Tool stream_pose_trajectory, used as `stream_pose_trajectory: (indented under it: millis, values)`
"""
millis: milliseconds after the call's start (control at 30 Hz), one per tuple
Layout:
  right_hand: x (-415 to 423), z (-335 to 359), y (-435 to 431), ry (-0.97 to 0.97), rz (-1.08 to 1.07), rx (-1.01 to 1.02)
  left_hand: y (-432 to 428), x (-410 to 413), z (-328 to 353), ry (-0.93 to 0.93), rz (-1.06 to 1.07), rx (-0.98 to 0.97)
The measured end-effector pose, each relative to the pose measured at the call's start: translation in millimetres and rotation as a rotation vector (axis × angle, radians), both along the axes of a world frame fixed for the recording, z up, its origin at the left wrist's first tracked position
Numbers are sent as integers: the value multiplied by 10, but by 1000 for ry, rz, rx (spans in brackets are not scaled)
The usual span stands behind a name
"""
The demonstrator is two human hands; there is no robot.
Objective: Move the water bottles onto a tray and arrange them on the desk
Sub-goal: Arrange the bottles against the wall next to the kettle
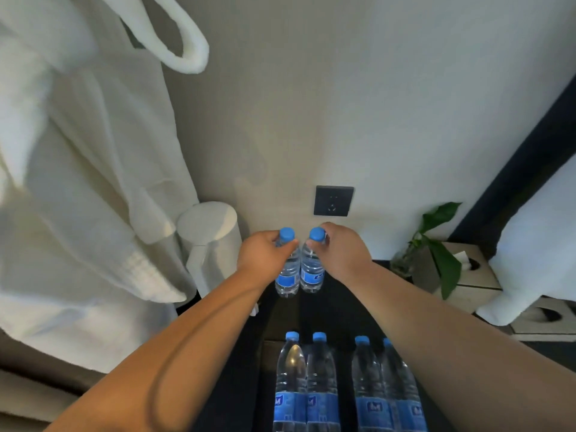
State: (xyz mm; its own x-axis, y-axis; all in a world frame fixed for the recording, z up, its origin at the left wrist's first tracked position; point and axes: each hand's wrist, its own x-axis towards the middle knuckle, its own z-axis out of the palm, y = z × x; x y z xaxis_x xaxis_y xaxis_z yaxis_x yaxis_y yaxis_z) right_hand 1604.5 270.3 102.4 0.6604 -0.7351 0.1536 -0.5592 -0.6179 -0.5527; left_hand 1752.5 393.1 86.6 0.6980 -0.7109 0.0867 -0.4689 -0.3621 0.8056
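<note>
Hands [265, 251] [339, 249] each grip one upright bottle [288, 269] [311, 269], side by side.

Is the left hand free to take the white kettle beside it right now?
Probably not yet: the left hand grips a bottle at its neck. The kettle stands close by, nothing between.

Back of the desk [343, 307], two bottles upright, side by side and touching: the left bottle [288, 275] in the left hand [265, 252], the right bottle [311, 272] in the right hand [341, 249], with the wall socket [333, 201] just behind and above. The kettle [212, 241] stands to their left and the robe [78, 182] hangs further left, while the plant [439, 244] and tissue box [470, 275] sit off right. Up front, nearest the camera, a row of four bottles [321, 385] stands in two pairs.
</note>
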Motion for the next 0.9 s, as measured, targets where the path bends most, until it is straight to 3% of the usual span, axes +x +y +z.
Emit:
stream_pose_trajectory:
  millis: [500,733,900]
  values:
    - [259,-381,-241,-9,-81,138,-354,205,-253,152,58,77]
    - [301,-401,-275,-8,-60,193,-367,158,-145,135,62,116]
    - [190,-498,-204,101,-63,266,-293,49,-119,88,-25,234]
